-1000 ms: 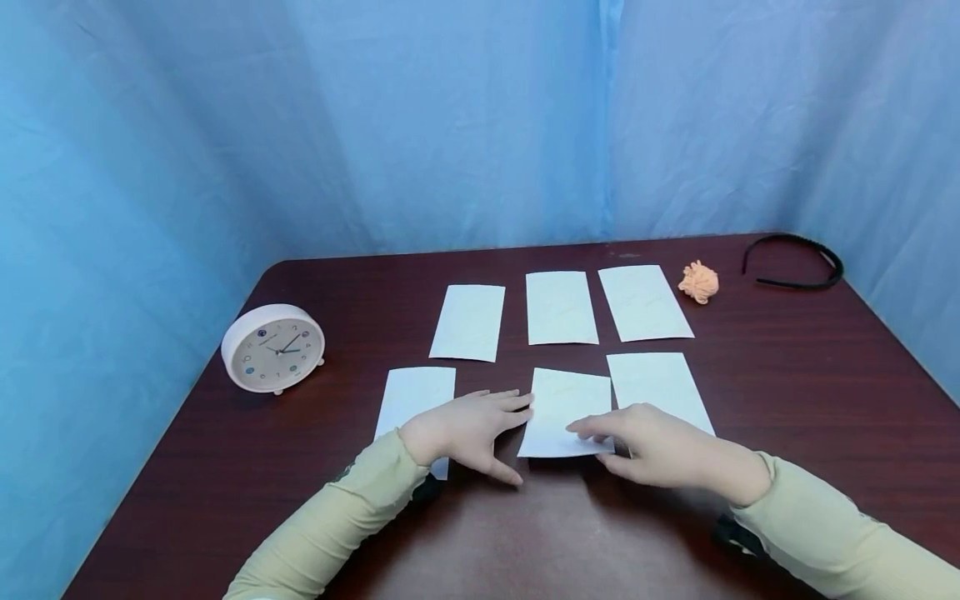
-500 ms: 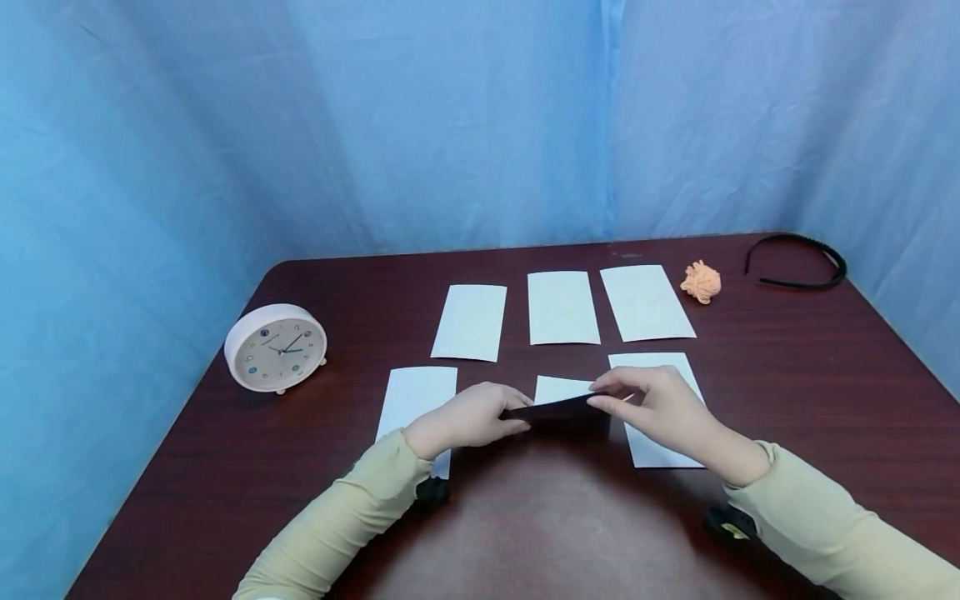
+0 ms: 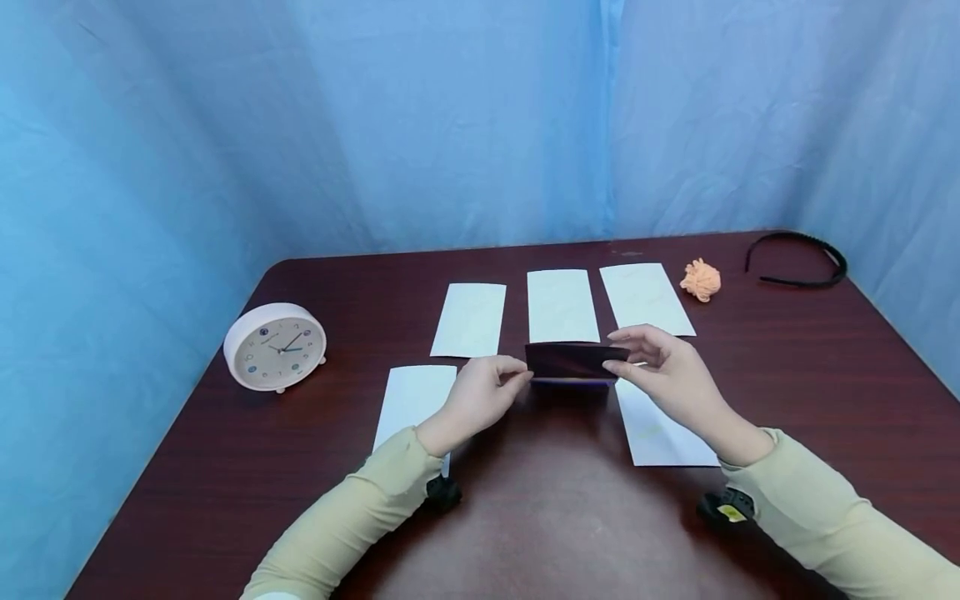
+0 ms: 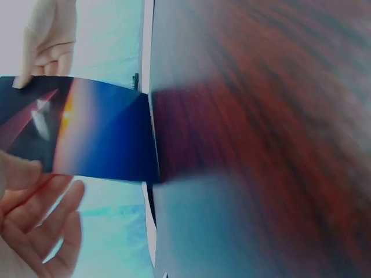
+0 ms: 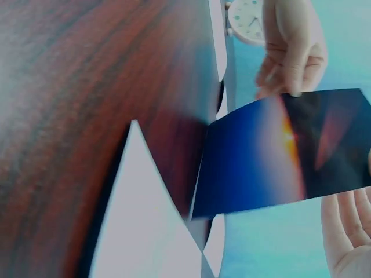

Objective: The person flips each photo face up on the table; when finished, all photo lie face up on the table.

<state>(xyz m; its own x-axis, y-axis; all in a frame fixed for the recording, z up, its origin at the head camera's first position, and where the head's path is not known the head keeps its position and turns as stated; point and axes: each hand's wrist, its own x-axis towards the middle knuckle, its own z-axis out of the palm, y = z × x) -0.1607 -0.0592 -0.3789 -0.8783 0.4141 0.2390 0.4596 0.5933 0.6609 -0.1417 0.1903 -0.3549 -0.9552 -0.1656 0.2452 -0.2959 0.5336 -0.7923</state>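
My left hand (image 3: pixel 480 392) pinches the left edge of a picture card (image 3: pixel 566 361), while my right hand (image 3: pixel 663 375) pinches its right edge. The card stands roughly on edge at the middle of the table, its glossy face turned toward me. In the left wrist view, the picture (image 4: pixel 107 127) runs from deep blue through an orange glow to black with a reddish streak. Its lower edge is at or just above the tabletop; I cannot tell which. White card backs lie beside both hands: one at the left (image 3: pixel 416 400) and one at the right (image 3: pixel 663 429).
Behind the hands lie three white cards in a row, left (image 3: pixel 468 320), middle (image 3: pixel 562 306) and right (image 3: pixel 647 298). A white alarm clock (image 3: pixel 275 347) stands at left. A peach yarn bundle (image 3: pixel 701 280) and black headband (image 3: pixel 798 283) lie back right on the dark table (image 3: pixel 555 517).
Earlier the card lay white side up, with my right fingers at its near edge. Both hands have gripped it, lifted it and tipped it up, so its picture side now faces me.
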